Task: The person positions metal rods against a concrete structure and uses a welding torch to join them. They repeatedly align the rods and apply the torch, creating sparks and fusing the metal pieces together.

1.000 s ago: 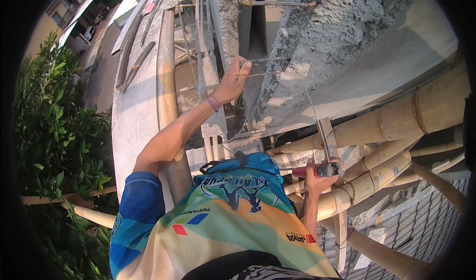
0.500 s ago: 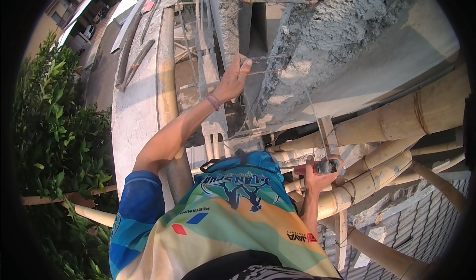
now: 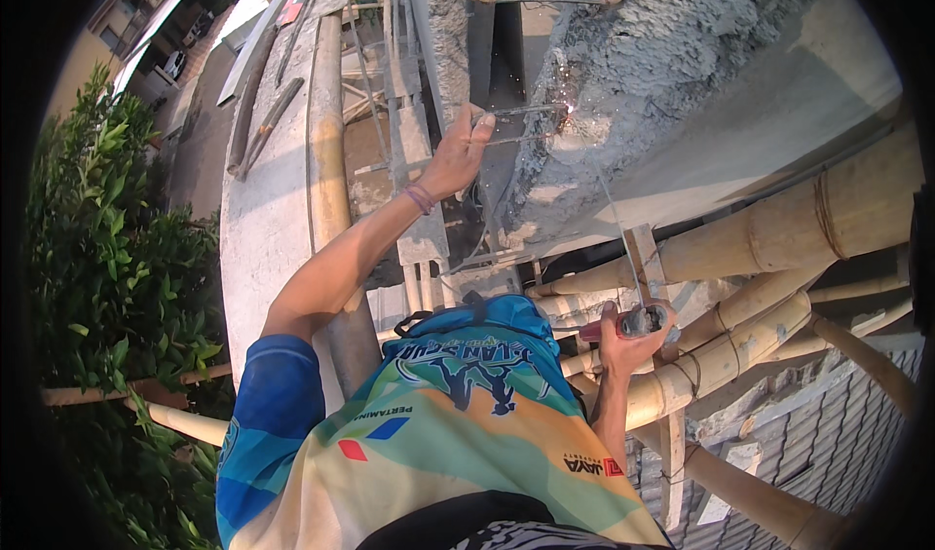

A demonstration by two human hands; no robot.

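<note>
Sparks [image 3: 569,110] sit at the left edge of the rough concrete [image 3: 672,53], by the far end of the upper of two thin metal bars [image 3: 531,111]. Left hand [image 3: 453,165]: grip pinched around the near ends of the bars, which span the gap to that concrete edge. Right hand [image 3: 631,347]: grip clenched on a red-handled holder [image 3: 638,323], above the bamboo poles [image 3: 769,248] and below the concrete's lower edge. From the holder a thin rod [image 3: 614,204] slants up and leftward across the concrete; its tip cannot be traced against the grey, though it appears to run toward the sparks. Judgement: the step in hand is likely welding the upper bar at the concrete edge, joint unfinished. The next move would call for the left grip holding the bars still and the right hand feeding the rod in slowly as it shortens; a shaky wrist could break the arc.
</note>
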